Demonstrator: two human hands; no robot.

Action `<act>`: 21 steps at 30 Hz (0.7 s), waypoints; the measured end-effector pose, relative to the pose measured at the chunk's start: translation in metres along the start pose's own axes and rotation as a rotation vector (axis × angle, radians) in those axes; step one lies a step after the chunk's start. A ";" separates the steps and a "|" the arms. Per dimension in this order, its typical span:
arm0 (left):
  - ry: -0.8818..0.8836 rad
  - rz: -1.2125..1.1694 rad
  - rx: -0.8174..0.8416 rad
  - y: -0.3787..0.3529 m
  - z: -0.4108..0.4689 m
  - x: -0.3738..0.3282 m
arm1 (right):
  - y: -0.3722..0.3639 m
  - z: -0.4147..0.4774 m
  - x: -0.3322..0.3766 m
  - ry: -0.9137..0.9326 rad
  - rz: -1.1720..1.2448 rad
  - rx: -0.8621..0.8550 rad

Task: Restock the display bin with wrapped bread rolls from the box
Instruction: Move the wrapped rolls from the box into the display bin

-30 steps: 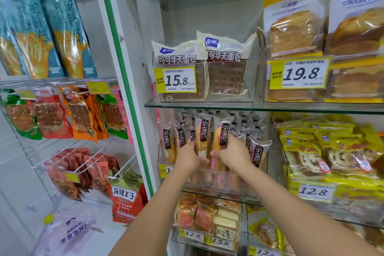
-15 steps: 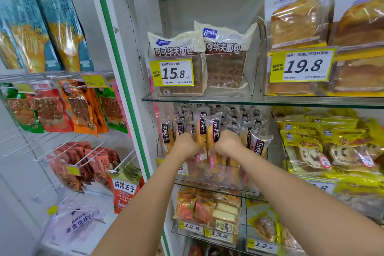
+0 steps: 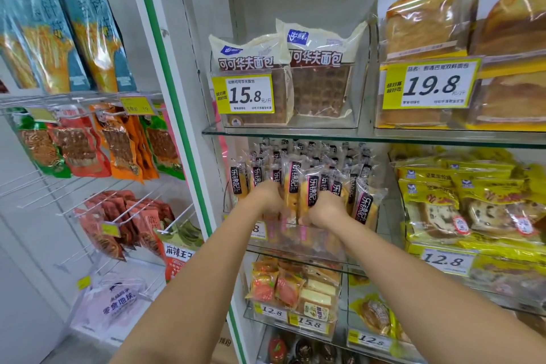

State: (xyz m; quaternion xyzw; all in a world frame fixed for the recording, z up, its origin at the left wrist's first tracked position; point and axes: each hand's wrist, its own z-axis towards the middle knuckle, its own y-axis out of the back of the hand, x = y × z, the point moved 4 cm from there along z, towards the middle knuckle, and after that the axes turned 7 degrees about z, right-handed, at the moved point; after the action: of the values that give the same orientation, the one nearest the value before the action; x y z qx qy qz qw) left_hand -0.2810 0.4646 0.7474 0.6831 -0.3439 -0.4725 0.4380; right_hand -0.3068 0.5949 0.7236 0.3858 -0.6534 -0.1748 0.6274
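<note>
— How far along is the restocking being judged?

— Late in the job, it is being judged. The display bin [image 3: 313, 242] is being shown packed with wrapped bread rolls [image 3: 295, 177]. They are being stood upright in rows reaching to the rear, under the glass shelf [image 3: 295, 132] at the bin's 12 o'clock.

— What is being done by the hands?

— Both are being pushed in among the front row. The right hand [image 3: 325, 210], at 3 o'clock of the other, is being closed around a roll or two, with its thumb being hooked underneath. The left hand [image 3: 267, 201] is being pressed against the rolls at 9 o'clock. Its fingers are being hidden by its own back and by blur, so whether anything is being clutched cannot be told.

— And what is being left to do?

— The front rolls are being leaned unevenly, so seating and straightening are being judged as the remainder. The box is not being shown, so what is being kept inside it cannot be told.
</note>
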 end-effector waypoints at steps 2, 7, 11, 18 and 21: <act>-0.038 -0.102 -0.098 0.014 0.001 -0.007 | 0.000 0.002 0.000 -0.018 0.019 0.013; -0.065 -0.347 -0.102 0.020 0.000 -0.007 | 0.005 -0.001 -0.001 0.006 0.057 -0.054; -0.143 -0.396 -0.087 0.008 -0.003 0.011 | 0.010 -0.007 -0.007 0.071 0.110 -0.161; -0.136 -0.329 -0.090 -0.010 0.003 0.024 | 0.004 -0.008 -0.020 0.137 0.140 -0.162; -0.099 -0.274 -0.065 -0.016 0.011 0.019 | 0.001 0.010 -0.020 0.042 0.127 -0.157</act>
State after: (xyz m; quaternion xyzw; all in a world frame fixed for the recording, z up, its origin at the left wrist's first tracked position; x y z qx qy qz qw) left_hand -0.2846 0.4510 0.7239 0.6850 -0.2532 -0.5717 0.3740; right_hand -0.3184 0.6074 0.7089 0.2970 -0.6476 -0.1775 0.6790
